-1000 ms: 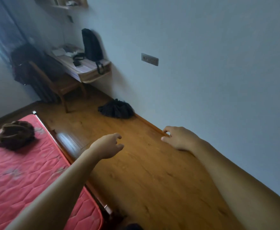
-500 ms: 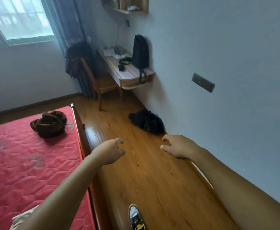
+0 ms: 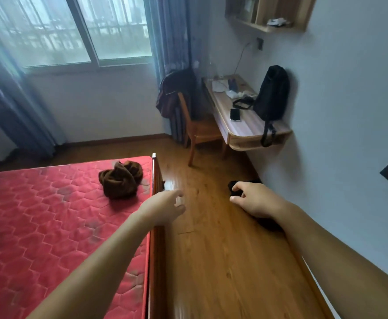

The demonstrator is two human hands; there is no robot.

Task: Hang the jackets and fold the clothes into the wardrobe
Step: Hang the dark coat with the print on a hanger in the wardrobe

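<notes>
Empty, held apart: left hand (image 3: 165, 208), right hand (image 3: 255, 199); crumpled black garment (image 3: 235, 191) at wooden floor (image 3: 211, 261) edge is best scooped whole.

Your orange-brown wooden plank floor (image 3: 222, 261) is polished enough to throw back glare, and the reddish wooden bed rail (image 3: 157, 249) has the same varnished shine. The red quilted mattress (image 3: 39, 215) is stitched cloth with a faint sheen and dull grey smudges, while the crumpled brown garment (image 3: 120, 180) looks like soft, matt fabric. The pale wooden wall desk (image 3: 252, 127) has a smooth, streaky-grained top, and the black bag (image 3: 272, 93) looks like dull cloth next to the matt painted wall (image 3: 349, 111).
</notes>
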